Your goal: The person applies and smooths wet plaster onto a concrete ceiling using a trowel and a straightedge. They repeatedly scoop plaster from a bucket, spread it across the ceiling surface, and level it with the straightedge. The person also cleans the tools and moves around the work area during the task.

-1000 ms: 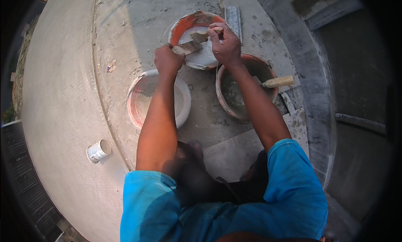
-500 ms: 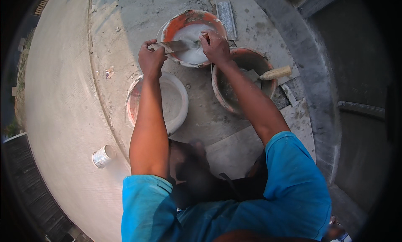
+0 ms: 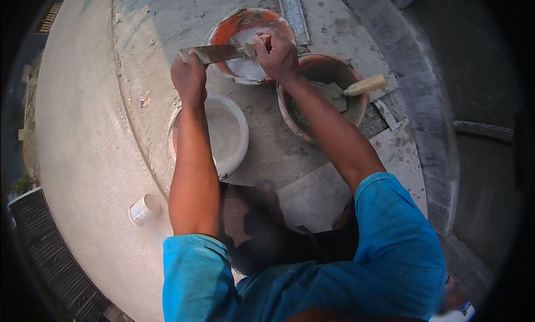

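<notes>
My left hand [image 3: 188, 77] is closed on the left end of a flat, rectangular greyish blade [image 3: 217, 53], with the thumb over it. White paste [image 3: 249, 48] clings to the blade's right end, where my right hand [image 3: 277, 54] is curled shut. A reddish-brown bit shows between the right fingers, but what they hold is mostly hidden. Both hands are over the near side of an orange bucket [image 3: 222, 33] containing wet white mix.
Nearer me stands a pale-rimmed bucket [image 3: 242, 141] with whitish residue. Right of it, another bucket [image 3: 288, 117] holds a trowel with a wooden handle [image 3: 365, 85]. A grey textured strip [image 3: 294, 18] lies behind. A small white can [image 3: 145, 209] rests at left.
Both hands have shifted left and slightly up in view, bringing the blade with them out of the bucket's middle toward its left rim. More of the white paste on the blade shows.
</notes>
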A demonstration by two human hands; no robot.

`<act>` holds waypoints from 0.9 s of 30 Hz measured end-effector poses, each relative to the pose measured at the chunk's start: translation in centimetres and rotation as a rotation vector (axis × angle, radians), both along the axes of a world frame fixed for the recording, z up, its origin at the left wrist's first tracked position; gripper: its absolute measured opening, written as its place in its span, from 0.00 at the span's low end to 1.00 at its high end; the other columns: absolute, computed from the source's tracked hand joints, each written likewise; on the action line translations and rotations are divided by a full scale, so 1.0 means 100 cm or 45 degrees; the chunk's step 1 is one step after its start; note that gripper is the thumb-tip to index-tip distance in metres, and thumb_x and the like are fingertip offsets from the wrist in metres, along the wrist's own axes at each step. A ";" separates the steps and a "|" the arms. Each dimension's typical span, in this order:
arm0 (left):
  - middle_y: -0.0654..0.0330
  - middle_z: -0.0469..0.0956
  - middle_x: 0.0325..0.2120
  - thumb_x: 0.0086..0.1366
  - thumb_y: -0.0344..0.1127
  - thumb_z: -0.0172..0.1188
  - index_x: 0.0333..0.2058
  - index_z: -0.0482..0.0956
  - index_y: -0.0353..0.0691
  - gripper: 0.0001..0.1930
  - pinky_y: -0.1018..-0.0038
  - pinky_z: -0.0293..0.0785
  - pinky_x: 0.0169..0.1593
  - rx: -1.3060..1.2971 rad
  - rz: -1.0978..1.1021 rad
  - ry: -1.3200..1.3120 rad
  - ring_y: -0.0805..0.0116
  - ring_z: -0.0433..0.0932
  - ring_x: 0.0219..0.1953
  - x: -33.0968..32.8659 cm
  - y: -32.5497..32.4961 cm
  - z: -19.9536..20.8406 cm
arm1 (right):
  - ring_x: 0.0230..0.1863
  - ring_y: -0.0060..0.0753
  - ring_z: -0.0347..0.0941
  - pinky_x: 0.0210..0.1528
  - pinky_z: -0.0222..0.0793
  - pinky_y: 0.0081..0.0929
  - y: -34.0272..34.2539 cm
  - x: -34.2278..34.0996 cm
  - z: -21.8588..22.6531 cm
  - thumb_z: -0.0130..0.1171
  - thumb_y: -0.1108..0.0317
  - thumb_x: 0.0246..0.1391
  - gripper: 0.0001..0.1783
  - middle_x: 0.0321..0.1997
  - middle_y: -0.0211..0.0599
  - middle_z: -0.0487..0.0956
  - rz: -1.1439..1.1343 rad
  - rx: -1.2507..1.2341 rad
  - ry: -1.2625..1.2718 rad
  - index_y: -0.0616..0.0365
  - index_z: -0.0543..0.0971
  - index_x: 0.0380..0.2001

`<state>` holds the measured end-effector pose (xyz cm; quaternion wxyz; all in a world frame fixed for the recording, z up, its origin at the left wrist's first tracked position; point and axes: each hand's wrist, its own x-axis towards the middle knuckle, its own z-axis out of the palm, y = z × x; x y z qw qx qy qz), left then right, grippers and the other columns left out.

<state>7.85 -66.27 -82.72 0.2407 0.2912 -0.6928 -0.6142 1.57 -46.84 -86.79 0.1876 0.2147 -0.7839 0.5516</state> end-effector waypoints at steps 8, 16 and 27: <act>0.46 0.80 0.42 0.70 0.33 0.52 0.44 0.76 0.22 0.15 0.64 0.87 0.45 0.053 -0.060 -0.027 0.57 0.83 0.43 0.010 0.000 0.019 | 0.35 0.45 0.82 0.42 0.76 0.41 0.000 -0.001 -0.010 0.61 0.64 0.58 0.12 0.34 0.43 0.82 -0.027 0.057 0.012 0.58 0.80 0.42; 0.48 0.81 0.36 0.70 0.30 0.53 0.39 0.77 0.22 0.13 0.68 0.86 0.35 0.026 0.012 0.017 0.61 0.83 0.33 0.014 -0.012 0.011 | 0.36 0.47 0.81 0.44 0.76 0.40 0.010 -0.014 -0.001 0.59 0.63 0.59 0.12 0.34 0.45 0.83 -0.109 -0.040 -0.082 0.58 0.81 0.41; 0.46 0.80 0.42 0.70 0.32 0.50 0.46 0.76 0.21 0.16 0.65 0.87 0.46 0.019 -0.154 -0.134 0.58 0.83 0.41 0.013 -0.010 0.020 | 0.38 0.42 0.83 0.43 0.77 0.36 0.005 -0.019 -0.024 0.62 0.63 0.60 0.11 0.35 0.41 0.84 -0.001 0.031 0.013 0.57 0.82 0.43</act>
